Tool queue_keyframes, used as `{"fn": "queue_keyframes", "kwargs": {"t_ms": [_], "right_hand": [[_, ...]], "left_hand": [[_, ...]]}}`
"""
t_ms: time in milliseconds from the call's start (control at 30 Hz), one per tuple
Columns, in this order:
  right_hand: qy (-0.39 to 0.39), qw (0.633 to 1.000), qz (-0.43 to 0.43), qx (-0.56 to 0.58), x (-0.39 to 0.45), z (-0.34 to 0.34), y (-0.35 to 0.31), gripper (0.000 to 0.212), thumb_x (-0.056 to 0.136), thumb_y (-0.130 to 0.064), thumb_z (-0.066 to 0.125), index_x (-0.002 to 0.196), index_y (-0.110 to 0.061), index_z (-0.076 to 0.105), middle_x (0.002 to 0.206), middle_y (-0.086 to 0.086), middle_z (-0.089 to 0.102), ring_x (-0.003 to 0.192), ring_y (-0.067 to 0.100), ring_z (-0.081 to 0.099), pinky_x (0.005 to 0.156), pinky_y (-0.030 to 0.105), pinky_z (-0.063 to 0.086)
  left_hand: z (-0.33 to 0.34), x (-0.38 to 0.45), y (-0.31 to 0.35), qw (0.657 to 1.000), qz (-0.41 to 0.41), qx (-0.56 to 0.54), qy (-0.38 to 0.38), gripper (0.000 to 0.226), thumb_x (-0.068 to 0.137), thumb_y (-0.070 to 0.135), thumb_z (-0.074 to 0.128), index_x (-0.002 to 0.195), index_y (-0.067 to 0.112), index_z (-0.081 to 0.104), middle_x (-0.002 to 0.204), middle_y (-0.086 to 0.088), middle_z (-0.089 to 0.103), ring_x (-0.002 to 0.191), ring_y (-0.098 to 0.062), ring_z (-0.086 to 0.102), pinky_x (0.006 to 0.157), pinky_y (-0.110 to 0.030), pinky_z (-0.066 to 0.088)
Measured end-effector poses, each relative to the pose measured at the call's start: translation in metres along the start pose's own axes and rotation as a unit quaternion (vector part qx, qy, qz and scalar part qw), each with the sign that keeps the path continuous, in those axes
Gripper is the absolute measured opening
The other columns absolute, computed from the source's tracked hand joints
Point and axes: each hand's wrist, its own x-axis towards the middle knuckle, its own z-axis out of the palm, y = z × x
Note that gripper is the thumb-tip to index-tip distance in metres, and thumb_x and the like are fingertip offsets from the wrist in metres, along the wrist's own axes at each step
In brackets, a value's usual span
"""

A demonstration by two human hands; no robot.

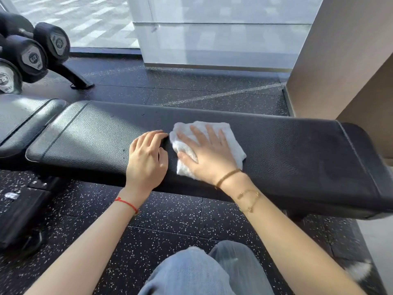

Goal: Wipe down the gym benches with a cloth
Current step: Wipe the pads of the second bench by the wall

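Two hands on one counter (276, 150). Right hand (209, 151) flat on cloth (231, 137), fingers spread straight, pressing rather than gripping. Left hand (146, 157) just beside, bare on the pad, fingers loosely bent, holding nothing. Cloth near the middle of the long pad, directly under the right palm. Long axis running left to right across the view, so likely strokes along it: more unwiped-looking length toward the right end, nearer the right hand.

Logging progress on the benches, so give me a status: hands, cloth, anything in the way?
Right hand flat on white cloth, pressing it to the bench pad. Left hand resting on the pad beside it, holding nothing. Nothing else on the pad.
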Motion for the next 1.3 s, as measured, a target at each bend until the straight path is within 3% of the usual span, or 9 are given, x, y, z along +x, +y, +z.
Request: {"fn": "queue_keyframes", "kwargs": {"t_ms": [133,333,500,600,800,900,1033,1200,1300], "right_hand": [[-0.007,1.0,0.025,-0.012,-0.032,-0.005,0.037,0.057,0.098,-0.067,0.014,0.152,-0.052,0.008,0.165,-0.012,-0.001,0.152,0.023,-0.009,0.122,0.048,-0.006],[-0.027,0.992,0.121,0.0,0.047,-0.013,0.067,0.059,0.097,-0.067,0.016,0.153,-0.048,0.009,0.166,-0.009,0.001,0.152,0.029,-0.006,0.12,0.053,-0.007],[-0.028,0.999,0.008,-0.017,0.038,-0.003,0.022,0.058,0.098,-0.066,0.013,0.153,-0.05,0.004,0.166,-0.008,0.0,0.152,0.03,-0.008,0.12,0.054,-0.008],[-0.017,1.0,-0.017,-0.006,0.006,-0.007,0.042,0.057,0.097,-0.067,0.013,0.152,-0.053,0.005,0.165,-0.011,0.001,0.152,0.024,-0.006,0.122,0.049,-0.008],[-0.036,0.993,0.11,0.007,0.066,-0.016,0.074,0.059,0.098,-0.065,0.019,0.153,-0.047,0.012,0.165,-0.008,0.007,0.152,0.028,-0.003,0.12,0.053,-0.004],[-0.035,0.998,0.052,-0.007,0.058,-0.011,0.044,0.059,0.098,-0.065,0.017,0.154,-0.046,0.01,0.165,-0.007,0.005,0.151,0.03,-0.004,0.12,0.056,-0.005],[-0.017,0.999,-0.038,-0.015,-0.016,-0.004,0.018,0.059,0.097,-0.067,0.019,0.153,-0.048,0.011,0.165,-0.007,0.007,0.151,0.03,-0.001,0.121,0.055,-0.001],[0.116,0.981,-0.064,-0.141,-0.094,0.02,0.045,0.072,0.092,-0.071,0.039,0.154,-0.037,0.028,0.156,0.002,0.038,0.143,0.034,0.034,0.117,0.055,0.025],[0.184,0.966,-0.059,-0.173,-0.097,0.033,0.046,0.067,0.093,-0.068,0.045,0.15,-0.034,0.038,0.147,0.005,0.05,0.134,0.036,0.047,0.11,0.056,0.035]], "left_hand": [[0.0,0.0,0.0,1.0,0.002,0.002,-0.008,0.044,0.089,0.021,0.036,0.127,0.015,0.059,0.134,0.0,0.059,0.127,-0.02,0.049,0.113,-0.039,0.03],[0.001,0.001,0.003,1.0,-0.007,0.001,0.0,0.041,0.089,0.026,0.036,0.123,0.017,0.059,0.131,0.001,0.059,0.125,-0.021,0.049,0.112,-0.038,0.03],[0.001,0.001,0.001,1.0,0.001,0.004,0.002,0.042,0.089,0.025,0.036,0.123,0.016,0.059,0.131,0.001,0.059,0.124,-0.021,0.05,0.111,-0.039,0.032],[0.001,0.001,0.001,1.0,0.002,0.002,0.0,0.042,0.09,0.025,0.036,0.124,0.016,0.059,0.131,0.001,0.059,0.125,-0.021,0.05,0.111,-0.039,0.031],[0.001,0.002,0.002,1.0,-0.002,0.001,0.006,0.04,0.089,0.026,0.038,0.122,0.018,0.059,0.13,0.002,0.059,0.123,-0.021,0.05,0.111,-0.039,0.031],[0.001,0.002,0.001,1.0,-0.002,0.002,0.003,0.04,0.089,0.027,0.037,0.122,0.019,0.059,0.13,0.003,0.059,0.123,-0.021,0.051,0.11,-0.041,0.032],[0.001,0.001,0.0,1.0,-0.001,0.003,0.003,0.042,0.089,0.026,0.036,0.123,0.018,0.059,0.131,0.003,0.06,0.124,-0.021,0.051,0.11,-0.04,0.032],[0.001,0.0,0.0,1.0,-0.002,0.005,0.0,0.044,0.089,0.026,0.034,0.125,0.017,0.059,0.132,0.001,0.059,0.126,-0.021,0.05,0.111,-0.04,0.032],[0.001,0.0,0.002,1.0,-0.008,0.011,-0.001,0.045,0.088,0.026,0.034,0.124,0.017,0.059,0.132,0.0,0.06,0.126,-0.022,0.05,0.111,-0.04,0.032]]}}
